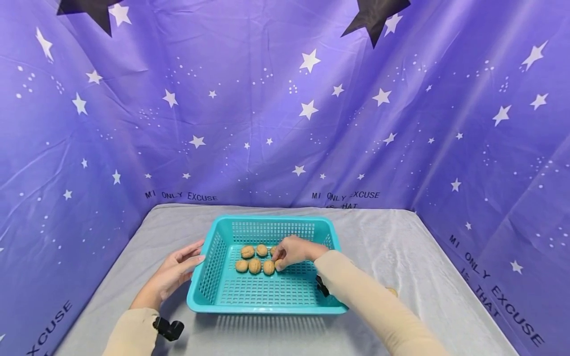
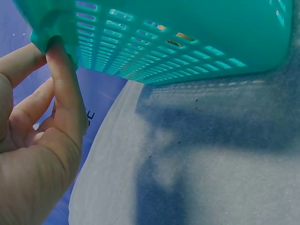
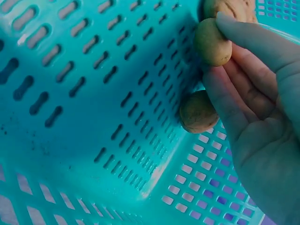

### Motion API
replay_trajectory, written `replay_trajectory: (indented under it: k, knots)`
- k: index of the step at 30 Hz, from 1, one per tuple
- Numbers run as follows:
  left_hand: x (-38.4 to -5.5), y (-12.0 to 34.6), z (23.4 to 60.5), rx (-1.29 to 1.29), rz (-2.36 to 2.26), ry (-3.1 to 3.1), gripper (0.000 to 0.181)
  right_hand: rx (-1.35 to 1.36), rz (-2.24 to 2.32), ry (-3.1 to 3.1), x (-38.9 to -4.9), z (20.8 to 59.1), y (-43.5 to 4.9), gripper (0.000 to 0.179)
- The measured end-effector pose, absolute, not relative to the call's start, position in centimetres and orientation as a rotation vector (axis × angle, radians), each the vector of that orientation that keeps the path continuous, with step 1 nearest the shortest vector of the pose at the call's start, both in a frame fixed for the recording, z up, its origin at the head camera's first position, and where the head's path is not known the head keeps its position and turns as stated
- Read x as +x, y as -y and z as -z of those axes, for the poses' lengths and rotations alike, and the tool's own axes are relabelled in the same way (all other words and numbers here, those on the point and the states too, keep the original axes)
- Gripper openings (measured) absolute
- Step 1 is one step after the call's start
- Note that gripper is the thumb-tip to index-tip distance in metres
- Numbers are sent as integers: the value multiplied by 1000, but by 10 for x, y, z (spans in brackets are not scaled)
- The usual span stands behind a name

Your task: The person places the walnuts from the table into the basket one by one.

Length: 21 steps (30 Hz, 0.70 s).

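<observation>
A turquoise plastic basket (image 1: 267, 310) with perforated walls stands on the table. Several walnuts (image 1: 255, 266) lie in two rows on its floor, some partly behind my right hand (image 1: 294, 250). That hand reaches inside and pinches one walnut (image 3: 213, 42) between thumb and fingers, at the right end of the nearer row. Close by in the right wrist view is another walnut (image 3: 199, 111), beside the fingers. At the basket's left side, my left hand (image 1: 172, 272) grips the rim, thumb (image 2: 63, 79) against it; the fingertips are partly hidden behind the rim.
A grey cloth (image 1: 178, 220) covers the table. Purple star-patterned curtains (image 1: 267, 123) hang behind it and on both sides. A small tan object (image 1: 392, 291) shows past the right forearm, mostly hidden by the sleeve (image 1: 365, 291).
</observation>
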State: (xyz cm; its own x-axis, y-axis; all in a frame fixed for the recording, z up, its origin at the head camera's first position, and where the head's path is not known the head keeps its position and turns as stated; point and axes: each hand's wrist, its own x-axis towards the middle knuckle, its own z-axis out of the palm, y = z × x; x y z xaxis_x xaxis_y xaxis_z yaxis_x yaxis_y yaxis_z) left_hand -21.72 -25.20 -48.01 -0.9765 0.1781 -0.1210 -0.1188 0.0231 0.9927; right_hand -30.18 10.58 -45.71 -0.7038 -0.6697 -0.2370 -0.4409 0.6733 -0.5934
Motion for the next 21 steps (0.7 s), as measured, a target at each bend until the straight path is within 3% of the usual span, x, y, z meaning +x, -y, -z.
replay_trajectory:
  k: [10, 21]
  knots:
    - [-218, 252, 481, 57, -2053, -2087, 68, -841, 721, -2451, -303, 457, -104, 25]
    - [-218, 252, 481, 59, -2063, -2078, 69, -854, 812, -2398, -305, 427, -122, 35]
